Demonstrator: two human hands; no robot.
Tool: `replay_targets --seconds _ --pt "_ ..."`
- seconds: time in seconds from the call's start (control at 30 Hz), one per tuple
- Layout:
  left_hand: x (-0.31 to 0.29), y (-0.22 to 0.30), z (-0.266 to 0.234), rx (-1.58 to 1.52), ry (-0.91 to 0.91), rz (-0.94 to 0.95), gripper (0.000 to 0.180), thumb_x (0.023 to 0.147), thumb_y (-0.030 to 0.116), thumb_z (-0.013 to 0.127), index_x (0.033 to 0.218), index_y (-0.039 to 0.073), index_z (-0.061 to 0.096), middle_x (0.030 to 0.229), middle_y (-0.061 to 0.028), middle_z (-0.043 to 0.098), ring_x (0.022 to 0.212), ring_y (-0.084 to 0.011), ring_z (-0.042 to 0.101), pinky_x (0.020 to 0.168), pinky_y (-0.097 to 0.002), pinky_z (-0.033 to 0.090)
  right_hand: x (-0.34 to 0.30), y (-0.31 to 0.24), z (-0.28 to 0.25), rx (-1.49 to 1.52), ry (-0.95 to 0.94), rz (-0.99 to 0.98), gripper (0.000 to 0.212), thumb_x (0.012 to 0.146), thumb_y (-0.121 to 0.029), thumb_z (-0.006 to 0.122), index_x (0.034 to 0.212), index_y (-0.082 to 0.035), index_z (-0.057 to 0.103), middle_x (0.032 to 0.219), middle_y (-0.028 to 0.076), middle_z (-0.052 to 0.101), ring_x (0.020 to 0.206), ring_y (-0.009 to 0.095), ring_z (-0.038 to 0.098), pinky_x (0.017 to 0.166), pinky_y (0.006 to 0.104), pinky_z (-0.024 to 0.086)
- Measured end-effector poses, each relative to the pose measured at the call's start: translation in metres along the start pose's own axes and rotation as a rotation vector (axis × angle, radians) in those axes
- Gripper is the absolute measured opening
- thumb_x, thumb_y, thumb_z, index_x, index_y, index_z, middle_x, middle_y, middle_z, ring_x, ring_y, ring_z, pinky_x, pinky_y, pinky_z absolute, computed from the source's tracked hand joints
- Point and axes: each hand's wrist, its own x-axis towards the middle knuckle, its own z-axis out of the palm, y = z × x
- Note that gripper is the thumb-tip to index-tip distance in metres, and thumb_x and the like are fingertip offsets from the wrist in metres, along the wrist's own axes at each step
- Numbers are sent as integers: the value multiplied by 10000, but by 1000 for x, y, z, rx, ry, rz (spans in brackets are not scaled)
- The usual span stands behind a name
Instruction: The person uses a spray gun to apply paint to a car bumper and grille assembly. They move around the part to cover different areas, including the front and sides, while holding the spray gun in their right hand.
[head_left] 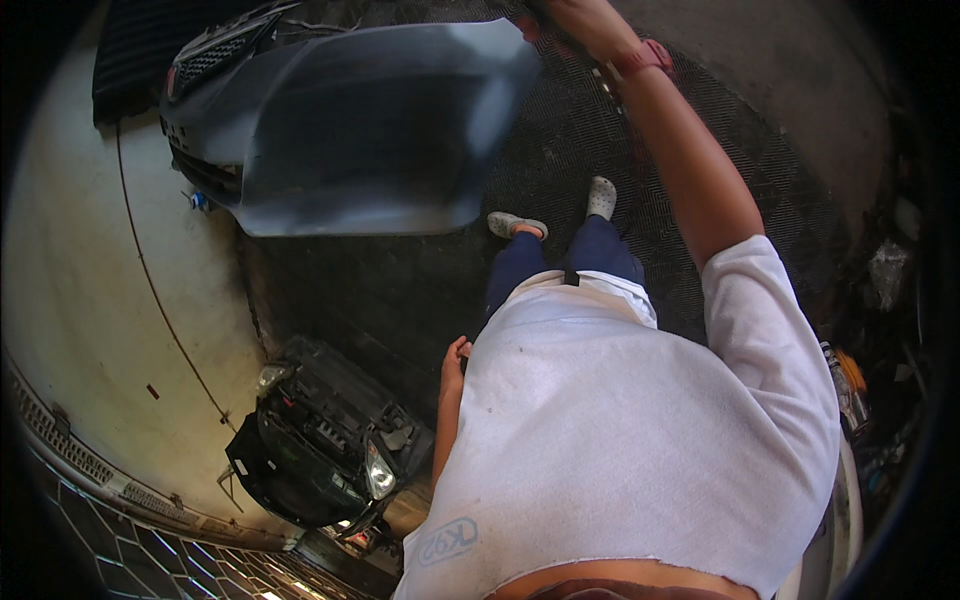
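Observation:
A large car hood (370, 130), patchy grey and dark with smooth surfaces, stands in front of me at the upper left. My right arm reaches far forward past its right side. At the top edge of the view is my right hand (585, 22), with a red band on the wrist; its fingers are cut off and dark. A small dark-red thing (527, 28) shows between that hand and the hood's far right corner, too blurred to name. Down at my left side hangs my left hand (456, 358), fingers loosely bent, partly behind my shirt, with nothing visible in it.
A bumper with a grille (215, 55) adjoins the hood's left side. Lower left sits a black car front (330, 440) with headlights, beside a pale wall (120, 250). Dark patterned matting (740, 180) covers the floor under my feet. Cluttered items (885, 275) line the right side.

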Motion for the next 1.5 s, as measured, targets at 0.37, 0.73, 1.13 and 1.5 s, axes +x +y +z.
replay_targets --seconds 0.37,0.73,1.13,1.5 --pt "-8 11 3 23 26 86 471 1007 327 658 1374 40 584 1190 -71 682 1071 -142 624 939 -270 487 83 43 3 -263 181 -88 700 992 -610 438 860 30 691 704 163 672 667 276 665 638 414 501" --pt "-14 -5 7 72 -41 100 417 1019 237 637 1366 13 576 1206 -71 674 1099 -128 602 974 -276 474 69 49 -12 202 142 54 570 1041 -562 437 786 -89 626 624 50 611 455 149 542 417 339 435" --pt "-7 17 3 18 -14 131 480 1014 293 652 1369 -14 554 1165 -102 687 1045 -153 637 954 -280 486 33 105 -41 -119 288 90 659 1039 -594 427 730 -50 634 570 26 576 474 145 546 462 317 432" --pt "22 -4 -3 66 2 250 503 1017 393 626 1335 4 603 1134 -125 701 1038 -203 652 951 -321 494 -44 32 -18 25 79 11 628 1042 -597 427 827 -45 636 652 15 604 531 106 560 461 288 423"
